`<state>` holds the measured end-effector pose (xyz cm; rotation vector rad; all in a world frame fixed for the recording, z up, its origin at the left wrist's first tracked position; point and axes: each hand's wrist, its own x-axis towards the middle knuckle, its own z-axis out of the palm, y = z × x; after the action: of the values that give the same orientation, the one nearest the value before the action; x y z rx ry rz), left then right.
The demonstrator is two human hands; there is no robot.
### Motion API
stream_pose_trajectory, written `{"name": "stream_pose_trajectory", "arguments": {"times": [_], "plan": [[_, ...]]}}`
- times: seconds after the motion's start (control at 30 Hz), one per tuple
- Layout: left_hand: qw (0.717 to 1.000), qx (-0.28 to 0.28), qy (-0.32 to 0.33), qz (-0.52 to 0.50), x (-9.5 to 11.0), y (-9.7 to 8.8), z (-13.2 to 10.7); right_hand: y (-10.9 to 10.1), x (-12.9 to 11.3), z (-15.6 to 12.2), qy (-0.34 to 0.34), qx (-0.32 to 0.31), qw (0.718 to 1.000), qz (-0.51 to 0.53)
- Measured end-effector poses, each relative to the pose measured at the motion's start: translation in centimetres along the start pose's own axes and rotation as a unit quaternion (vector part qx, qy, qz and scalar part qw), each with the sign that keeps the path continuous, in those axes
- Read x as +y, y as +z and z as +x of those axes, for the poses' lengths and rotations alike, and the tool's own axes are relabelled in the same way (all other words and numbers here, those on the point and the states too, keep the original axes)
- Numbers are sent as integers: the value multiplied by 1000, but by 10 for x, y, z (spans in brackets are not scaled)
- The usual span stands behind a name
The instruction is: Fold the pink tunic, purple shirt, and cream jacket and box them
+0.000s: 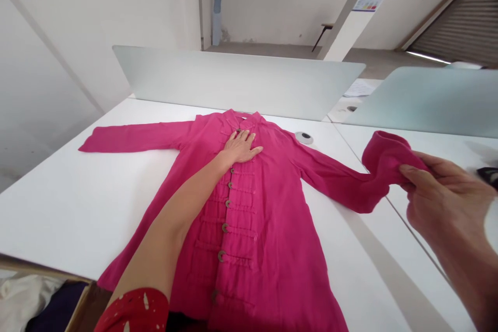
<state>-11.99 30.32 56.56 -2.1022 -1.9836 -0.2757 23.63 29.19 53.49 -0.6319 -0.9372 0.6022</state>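
Observation:
A long magenta button-front shirt (288, 218) lies face up on the white table, collar toward the far side. Several round metal-looking buttons run down its front. My left hand (241, 146) rests flat on the upper chest, fingers spread, just below the collar. At the right, my right hand (436, 187) pinches the shirt's sleeve (389, 158) near the cuff and holds that end raised off the table. The cuff opening points up and away. The other sleeve (136, 137) stretches out flat to the left. The shirt's hem runs out of view at the bottom.
Frosted divider panels (241, 83) stand along the table's (54, 197) far edge. A round grey cable grommet (304, 138) sits by the right shoulder. A dark object (488, 175) lies at the right edge. White and dark cloth (35, 301) is piled low at left.

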Motion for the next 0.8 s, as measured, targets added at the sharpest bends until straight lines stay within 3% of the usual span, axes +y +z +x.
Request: {"name": "stream_pose_trajectory", "arguments": {"times": [0.2,0.37,0.47,0.6,0.8], "plan": [[999,39,-6,-9,-12,-11,-27,-1,3,9,23,5,1000,12],[999,40,27,7,-11,-15,-36,28,-11,17,54,-5,997,61],[997,77,2,17,-13,-21,-29,44,-27,20,10,-22,997,74],[991,118,-63,26,-27,-36,-13,50,-39,19,-52,-45,996,51],[989,122,-78,37,-43,-46,20,45,-29,15,-36,-31,998,40]]}}
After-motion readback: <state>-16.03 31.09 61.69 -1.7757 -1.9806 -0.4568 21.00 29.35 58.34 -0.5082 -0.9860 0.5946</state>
